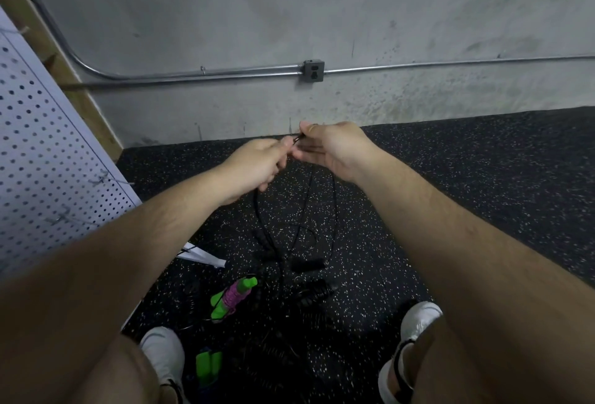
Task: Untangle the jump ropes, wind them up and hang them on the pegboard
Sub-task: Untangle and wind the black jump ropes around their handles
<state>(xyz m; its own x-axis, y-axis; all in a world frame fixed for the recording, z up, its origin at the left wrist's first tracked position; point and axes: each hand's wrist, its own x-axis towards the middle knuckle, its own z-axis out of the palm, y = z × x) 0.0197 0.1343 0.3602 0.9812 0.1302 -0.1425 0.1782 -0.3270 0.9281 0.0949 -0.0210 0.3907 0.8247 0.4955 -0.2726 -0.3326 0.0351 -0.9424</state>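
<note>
Concrete wall (289,10) and speckled black floor (483,184) fill the view, with a conduit (193,75) running along the wall to an outlet (313,71). Your left grip (254,162) and right grip (328,149) meet in front of you, each pinching the thin black rope (335,207) between thumb and fingers. Its strands hang from both grips down to a tangle of black handles (307,265) on the floor between your shoes (418,320). A wound green-and-pink rope (233,297) lies just beside that tangle, nearer your left shoe. The pegboard (42,146) stands at your left, with wire hooks (61,216) on it.
</note>
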